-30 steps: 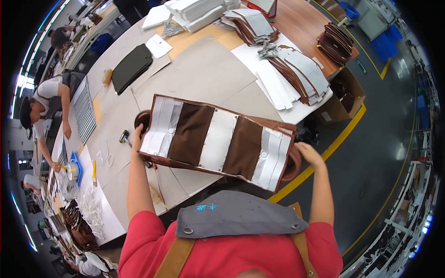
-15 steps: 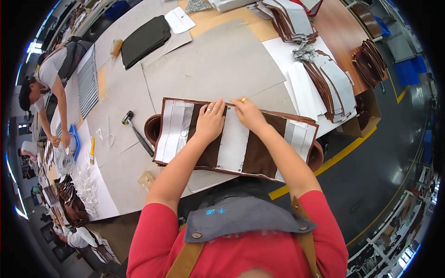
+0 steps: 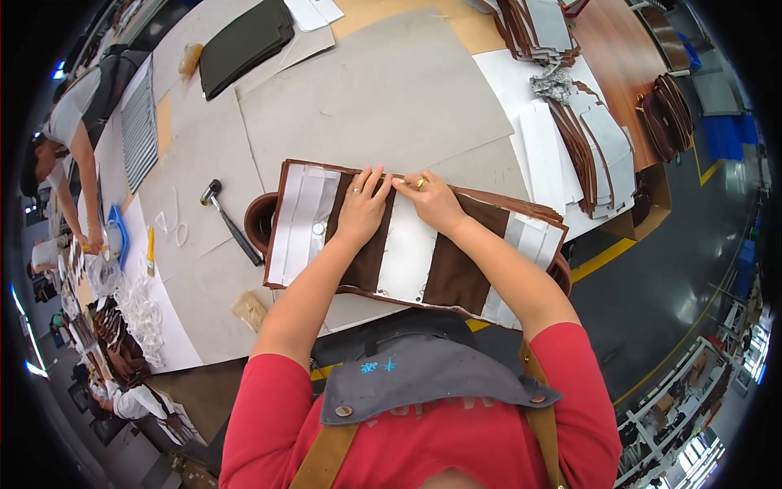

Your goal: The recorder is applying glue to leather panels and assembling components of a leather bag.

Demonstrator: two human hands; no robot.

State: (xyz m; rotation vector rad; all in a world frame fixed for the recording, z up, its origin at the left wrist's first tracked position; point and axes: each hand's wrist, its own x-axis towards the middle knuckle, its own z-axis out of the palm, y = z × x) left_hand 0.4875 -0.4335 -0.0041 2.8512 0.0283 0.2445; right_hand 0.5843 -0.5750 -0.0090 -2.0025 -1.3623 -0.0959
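Observation:
A wide brown bag piece (image 3: pixel 458 273) lies across the table's near edge, with a white strip (image 3: pixel 406 261) down its middle and whitish bands toward both ends. Brown rolled parts (image 3: pixel 259 222) stick out at its sides. My left hand (image 3: pixel 362 208) rests on the far edge, left of the white strip, its fingers stretched out along the brown surface. Just right of it, my right hand (image 3: pixel 433 204) has curled fingers that pinch the same far edge at the top of the strip. What lies under the fingertips is hidden.
A hammer (image 3: pixel 232 224) lies left of the bag piece, a yellow pen-like tool (image 3: pixel 150 251) farther left. Stacked brown and grey pieces (image 3: pixel 590 151) stand at right, dark panels (image 3: pixel 247 46) at the far left. A co-worker (image 3: pixel 73 122) bends over the table's left side.
My right hand's fingers have curled in more at the far edge. My left hand stays on the bag piece with its fingers slightly more spread. The whole view has shifted a little.

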